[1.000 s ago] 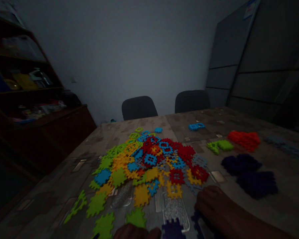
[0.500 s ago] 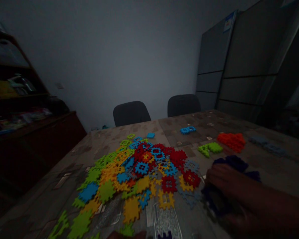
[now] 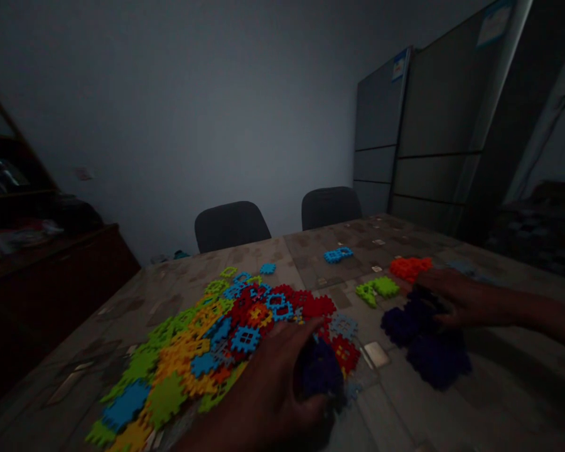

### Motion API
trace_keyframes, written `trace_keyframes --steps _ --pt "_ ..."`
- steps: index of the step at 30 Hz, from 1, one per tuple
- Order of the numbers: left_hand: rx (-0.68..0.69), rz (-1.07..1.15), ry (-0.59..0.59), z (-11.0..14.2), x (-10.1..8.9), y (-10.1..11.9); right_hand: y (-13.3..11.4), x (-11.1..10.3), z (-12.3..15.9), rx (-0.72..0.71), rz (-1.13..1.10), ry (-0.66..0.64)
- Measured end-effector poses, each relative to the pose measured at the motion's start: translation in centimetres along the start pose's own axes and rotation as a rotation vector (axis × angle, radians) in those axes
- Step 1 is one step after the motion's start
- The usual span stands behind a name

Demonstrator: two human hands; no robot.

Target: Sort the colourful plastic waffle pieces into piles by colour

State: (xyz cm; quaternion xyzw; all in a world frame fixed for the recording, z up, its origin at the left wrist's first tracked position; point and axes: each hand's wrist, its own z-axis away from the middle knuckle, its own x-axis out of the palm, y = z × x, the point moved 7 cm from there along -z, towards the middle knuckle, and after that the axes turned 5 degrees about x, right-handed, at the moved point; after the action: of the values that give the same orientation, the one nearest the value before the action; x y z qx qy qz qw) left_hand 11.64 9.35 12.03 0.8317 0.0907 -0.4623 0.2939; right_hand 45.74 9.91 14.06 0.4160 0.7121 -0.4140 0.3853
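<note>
My left hand (image 3: 275, 376) reaches over the near right part of the pile, its thumb and fingers closed about a dark purple interlocking plastic block (image 3: 321, 369). Toothed edges show on that block. To the right, my right hand (image 3: 456, 295) grips another dark purple interlocking block (image 3: 426, 302), its fingertips partly hidden. Just below and left of it lie more purple blocks (image 3: 440, 358) on the table. The mixed pile (image 3: 245, 339) of red, blue, yellow, green and grey toothed blocks spreads to the left of and behind my left hand.
Small single-colour groups lie on the patterned tabletop (image 3: 306, 263): blue blocks (image 3: 338, 254), light green blocks (image 3: 379, 289), orange blocks (image 3: 407, 269) and grey blocks (image 3: 466, 271). Two dark chairs (image 3: 233, 226) stand at the far edge. A cabinet (image 3: 437, 125) rises at the right.
My left hand has come up from the bottom edge with a purple block. My right hand has moved up and right. More purple blocks now show beside it, and the view has turned right.
</note>
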Motion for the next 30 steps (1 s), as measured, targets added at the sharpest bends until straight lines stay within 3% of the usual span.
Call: trace_keyframes --steps 5,11,22,30 --pt "-0.099 0.136 -0.132 -5.2 2.2 0.4 0.4 1.8 -0.8 -0.043 0.036 -0.192" --pt "-0.101 0.208 -0.118 -8.9 4.2 0.8 4.1 3.4 -0.2 0.03 0.115 -0.443" --pt "-0.08 0.167 -0.151 -14.2 10.1 1.6 4.2 5.0 -0.9 0.021 0.14 -0.6" --pt "-0.112 0.109 -0.213 -15.2 12.2 2.2 4.1 5.4 -1.2 -0.012 0.123 -0.611"
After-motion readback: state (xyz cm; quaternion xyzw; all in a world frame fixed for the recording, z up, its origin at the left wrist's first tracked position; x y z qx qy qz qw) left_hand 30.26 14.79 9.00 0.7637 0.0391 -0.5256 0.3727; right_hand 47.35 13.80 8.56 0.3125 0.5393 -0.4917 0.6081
